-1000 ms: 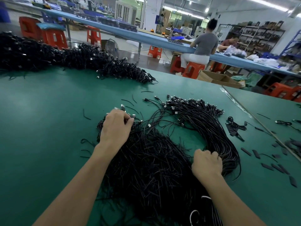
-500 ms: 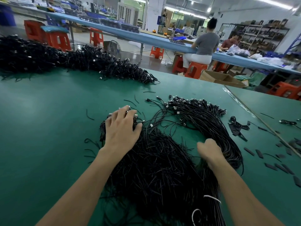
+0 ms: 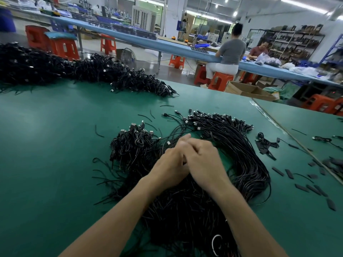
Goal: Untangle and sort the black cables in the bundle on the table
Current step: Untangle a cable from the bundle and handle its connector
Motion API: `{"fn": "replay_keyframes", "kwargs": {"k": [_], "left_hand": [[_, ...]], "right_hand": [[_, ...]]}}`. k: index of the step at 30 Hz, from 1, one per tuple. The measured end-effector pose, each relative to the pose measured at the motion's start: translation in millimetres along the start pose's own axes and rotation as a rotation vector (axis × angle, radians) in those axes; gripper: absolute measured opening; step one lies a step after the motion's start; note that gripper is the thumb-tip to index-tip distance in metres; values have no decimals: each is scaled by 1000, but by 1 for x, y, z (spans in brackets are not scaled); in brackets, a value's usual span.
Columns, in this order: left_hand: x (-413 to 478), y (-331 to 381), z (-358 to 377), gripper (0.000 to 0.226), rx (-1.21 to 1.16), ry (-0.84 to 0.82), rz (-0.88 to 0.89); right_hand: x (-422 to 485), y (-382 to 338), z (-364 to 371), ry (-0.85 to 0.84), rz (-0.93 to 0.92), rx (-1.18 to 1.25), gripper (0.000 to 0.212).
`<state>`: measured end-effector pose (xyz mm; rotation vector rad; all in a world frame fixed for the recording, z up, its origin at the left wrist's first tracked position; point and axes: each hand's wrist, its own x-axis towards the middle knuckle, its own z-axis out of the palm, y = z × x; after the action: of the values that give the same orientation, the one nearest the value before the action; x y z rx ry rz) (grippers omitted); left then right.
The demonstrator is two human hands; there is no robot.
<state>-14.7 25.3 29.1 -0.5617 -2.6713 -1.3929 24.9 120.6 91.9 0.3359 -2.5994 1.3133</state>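
Both hands now meet mid-frame over bundle (image 3: 185, 210); left hand (image 3: 171, 162) touches right hand (image 3: 203, 159); grasp: cannot tell. Step, likely: untangling. Next calls for slow, steady outward pull.

We were in a factory assembly hall. Our green-matted worktop (image 3: 55, 145) carried a large bundle of black cables (image 3: 185, 210), and further heaps of cables (image 3: 92, 73) lay along its far edge. Beyond it ran a long blue bench (image 3: 167, 46) with orange plastic stools (image 3: 65, 48) beside it. A person in grey (image 3: 231, 52) sat there, and a second person (image 3: 259, 51) sat opposite. Stocked metal shelving (image 3: 289, 43) lined the back wall, an open cardboard box (image 3: 246, 90) stood on the floor, and strip lights (image 3: 306, 5) ran overhead.
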Motion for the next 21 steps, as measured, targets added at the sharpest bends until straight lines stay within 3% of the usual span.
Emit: {"fn": "replay_keyframes", "kwargs": {"k": [4,7,9,13,15,18,21], "left_hand": [[9,6,12,35,-110,143,-48],[18,6,9,28,-405,337,-111],[20,3,-4,32,-544,484,-127],[16,-7,-44,41,-351,847,117],[13,-11,-59,40,-223,973,145],[10,-17,-63,47,61,973,108],[7,-21,-54,46,250,663,168]], "right_hand": [[-30,-43,25,-312,-276,9,38],[-35,-49,22,-307,-341,-48,43],[-34,-41,9,-258,-298,-131,43],[-27,-2,-18,-19,7,-516,41],[-20,26,-30,59,177,-594,44],[-12,62,-44,27,385,-687,40],[-10,76,-44,-159,461,-841,27]]}}
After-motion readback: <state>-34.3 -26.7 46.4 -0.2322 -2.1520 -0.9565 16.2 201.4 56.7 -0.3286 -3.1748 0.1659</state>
